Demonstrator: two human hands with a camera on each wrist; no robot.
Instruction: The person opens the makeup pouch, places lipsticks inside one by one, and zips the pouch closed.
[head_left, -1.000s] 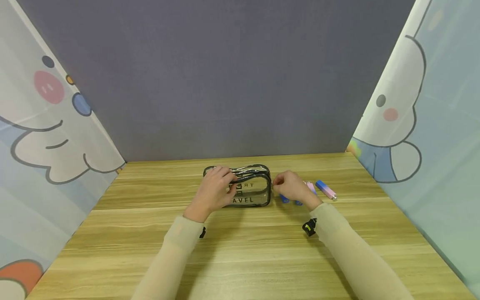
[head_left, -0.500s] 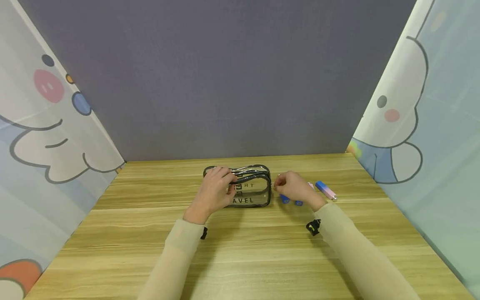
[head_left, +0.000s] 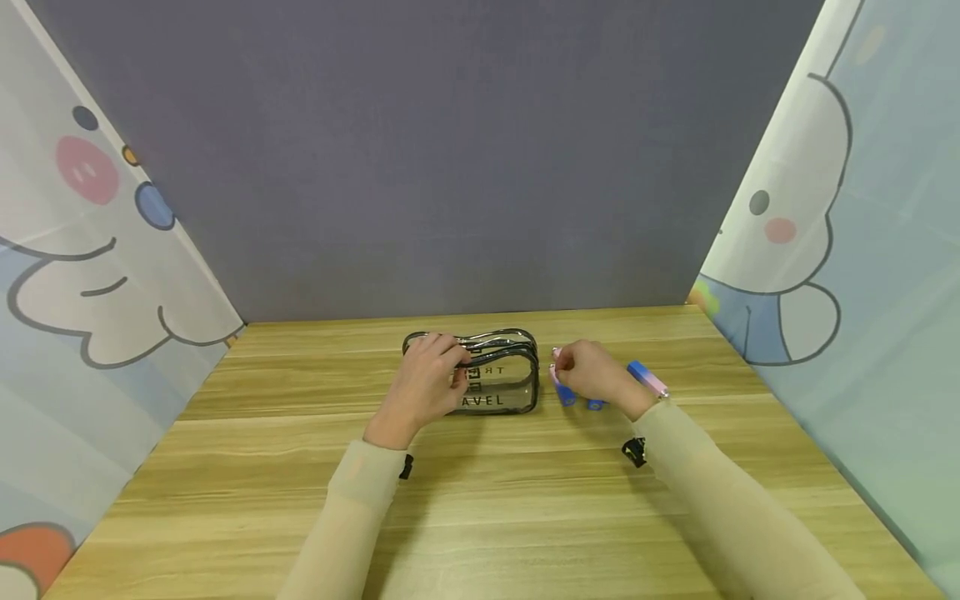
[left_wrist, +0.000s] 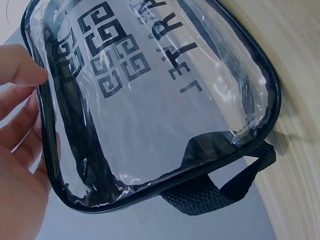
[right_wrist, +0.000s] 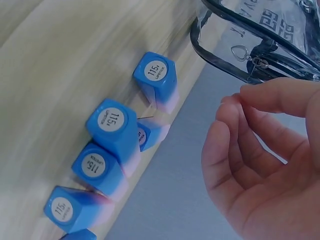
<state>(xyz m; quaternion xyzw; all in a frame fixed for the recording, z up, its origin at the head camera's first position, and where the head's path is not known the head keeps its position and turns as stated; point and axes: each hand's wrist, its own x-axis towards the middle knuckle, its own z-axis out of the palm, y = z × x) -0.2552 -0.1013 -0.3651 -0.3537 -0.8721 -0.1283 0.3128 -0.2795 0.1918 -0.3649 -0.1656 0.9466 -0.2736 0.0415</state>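
Note:
A see-through travel pouch (head_left: 510, 382) with black trim and black lettering stands on the wooden table. My left hand (head_left: 429, 375) pinches its top edge, thumb on one side and fingers behind, as the left wrist view shows. A heart-shaped zipper pull (right_wrist: 240, 53) hangs at one end of the pouch. Just right of the pouch, my right hand (head_left: 592, 371) hovers over several lipsticks (right_wrist: 111, 120) with blue ends. Its thumb and index fingertips come together with nothing between them, the other fingers loosely bent. It partly hides the lipsticks in the head view.
One blue-and-pink lipstick (head_left: 648, 378) lies apart, right of my right hand. A black strap loop (left_wrist: 215, 192) sticks out from the pouch's end. A grey panel (head_left: 465, 167) stands at the table's back, with cartoon-printed curtains (head_left: 892, 250) on both sides.
My right hand has come away from the pouch's right end and shifted slightly right, over the lipsticks, uncovering more of them. The left hand keeps its grip on the pouch.

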